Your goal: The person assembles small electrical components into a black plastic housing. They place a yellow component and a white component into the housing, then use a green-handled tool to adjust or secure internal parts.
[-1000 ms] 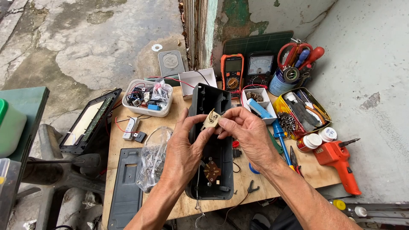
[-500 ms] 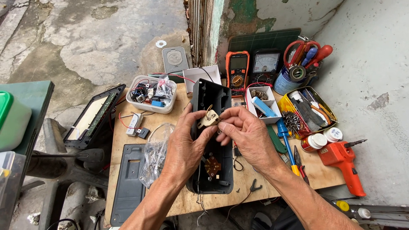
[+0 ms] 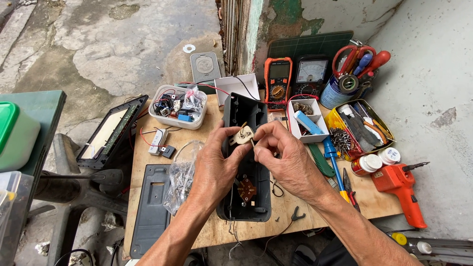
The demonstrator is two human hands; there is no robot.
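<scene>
You've got the small cream switch part [image 3: 243,135] pinched between both hands, left hand [image 3: 217,162] under it, right hand [image 3: 283,157] fingertips clamped on its near-right side. It sits just above the black case [image 3: 245,114], which runs near-to-far.

Black case [image 3: 245,114]: its middle lies hidden under both hands.
Small cream part [image 3: 243,135]: fingertips cover its edges; details too small to tell.
Green-lidded tub [image 3: 15,133]: cut off by the left edge.
Bowl of parts [image 3: 178,107]: contents too tangled to tell apart.
</scene>
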